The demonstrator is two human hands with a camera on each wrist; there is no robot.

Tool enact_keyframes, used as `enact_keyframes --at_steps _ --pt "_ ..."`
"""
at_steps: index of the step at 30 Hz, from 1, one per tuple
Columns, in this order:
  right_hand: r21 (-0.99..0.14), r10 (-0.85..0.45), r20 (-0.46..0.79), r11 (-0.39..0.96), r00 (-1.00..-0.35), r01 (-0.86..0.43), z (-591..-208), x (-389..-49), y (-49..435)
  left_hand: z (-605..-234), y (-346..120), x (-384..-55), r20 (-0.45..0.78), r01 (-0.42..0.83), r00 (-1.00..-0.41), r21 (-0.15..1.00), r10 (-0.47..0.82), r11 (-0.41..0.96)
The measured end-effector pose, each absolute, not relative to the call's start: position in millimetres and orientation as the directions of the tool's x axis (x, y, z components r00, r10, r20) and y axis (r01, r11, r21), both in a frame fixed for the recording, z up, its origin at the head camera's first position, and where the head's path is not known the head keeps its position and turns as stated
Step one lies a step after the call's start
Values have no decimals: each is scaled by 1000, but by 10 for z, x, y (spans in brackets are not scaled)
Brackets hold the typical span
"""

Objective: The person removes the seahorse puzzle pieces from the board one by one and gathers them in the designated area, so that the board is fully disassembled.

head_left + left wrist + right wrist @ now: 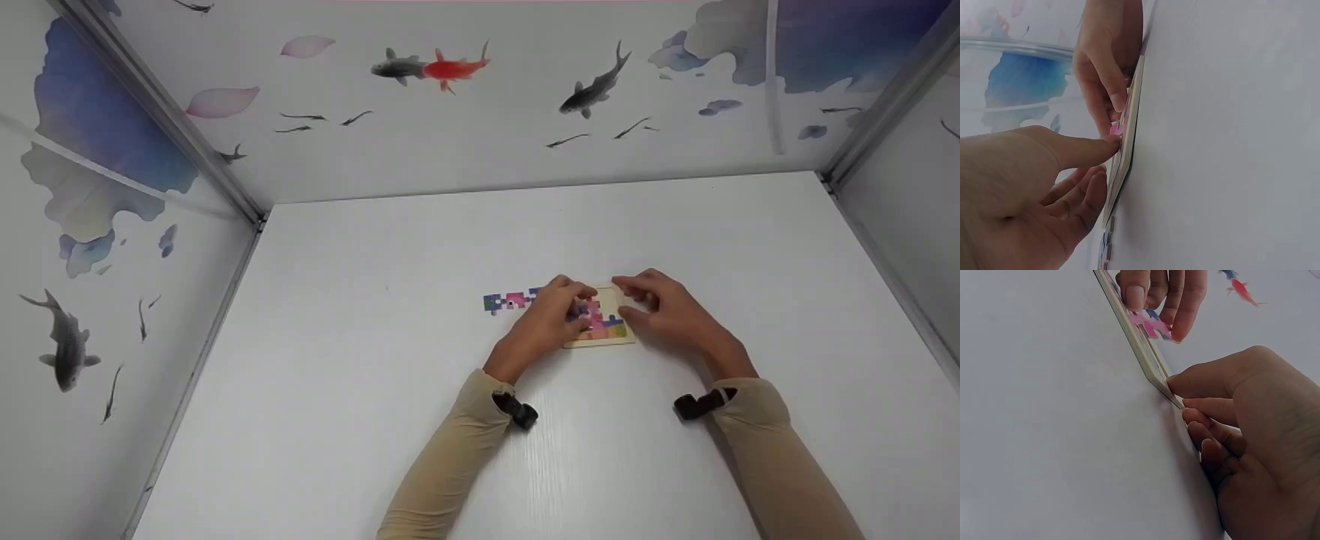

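Note:
A shallow wooden puzzle tray (606,345) lies on the table, partly filled with pink, blue and orange pieces. My left hand (551,311) is over its left part and hides some of it. Thumb and fingers of that hand pinch a pink puzzle piece (1151,326), tilted above the tray in the right wrist view. At the tray's right side, my right hand (667,311) holds the frame's edge with curled thumb and fingers. Left of the tray, loose puzzle pieces (514,300) lie in a row, partly covered by the left hand.
The white table (360,360) is bounded by a back wall (480,150) printed with fish and petals, plus side walls (112,270). Dark wrist cameras (517,411) sit at both sleeve cuffs.

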State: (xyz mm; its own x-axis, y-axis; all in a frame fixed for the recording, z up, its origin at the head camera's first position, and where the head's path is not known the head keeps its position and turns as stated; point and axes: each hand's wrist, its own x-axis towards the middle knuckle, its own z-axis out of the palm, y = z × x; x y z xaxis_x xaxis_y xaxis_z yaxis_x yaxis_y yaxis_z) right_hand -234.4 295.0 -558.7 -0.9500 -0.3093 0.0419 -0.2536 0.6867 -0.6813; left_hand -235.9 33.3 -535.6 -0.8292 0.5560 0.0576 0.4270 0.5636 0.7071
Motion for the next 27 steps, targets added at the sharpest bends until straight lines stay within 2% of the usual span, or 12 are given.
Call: enact_keyframes --at_steps 6,17,27 --pt "-686 -303 34 686 -952 -243 -5577 -2335 2947 -5340 318 -2366 65 481 -810 643 583 596" --pt "-687 -299 25 688 -954 -233 -5572 -2332 2946 -5325 306 -2388 67 490 -828 568 557 661" --pt "-684 -289 6 697 -957 -215 -5574 -2312 2961 -5266 -125 -2476 182 512 -841 574 509 639"
